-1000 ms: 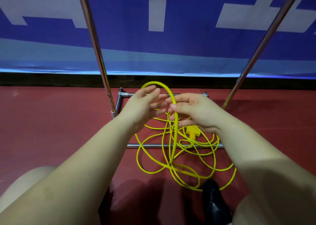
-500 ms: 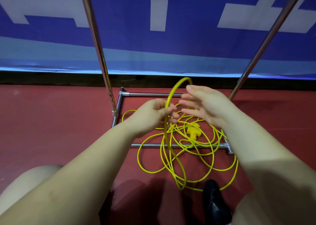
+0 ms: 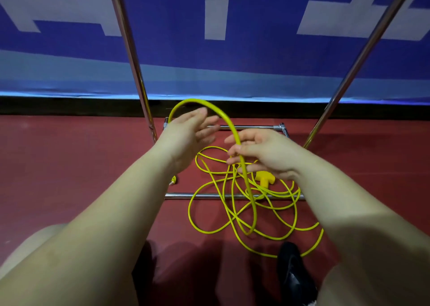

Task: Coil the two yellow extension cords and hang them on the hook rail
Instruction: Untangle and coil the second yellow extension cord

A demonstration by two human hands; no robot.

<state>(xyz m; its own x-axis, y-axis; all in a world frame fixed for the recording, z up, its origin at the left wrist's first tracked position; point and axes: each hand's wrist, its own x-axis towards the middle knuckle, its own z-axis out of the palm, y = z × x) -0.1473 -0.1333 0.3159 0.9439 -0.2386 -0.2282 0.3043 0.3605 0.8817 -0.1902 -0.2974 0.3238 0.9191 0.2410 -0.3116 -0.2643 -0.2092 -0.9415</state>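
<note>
Yellow cord (image 3: 235,203) is heaped on the floor at 6 o'clock of the rack base (image 3: 232,196); one loop is pinched by the right hand (image 3: 263,153). Left hand (image 3: 188,133) is spread, released. Second cord cannot be told apart

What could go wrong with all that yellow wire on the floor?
The yellow cord lies in crossing loops over the rack's floor bar, so pulling might tighten a tangle or catch on the bar. The right hand only pinches the raised loop, while the left hand looks open, so the loop could slip.
</note>
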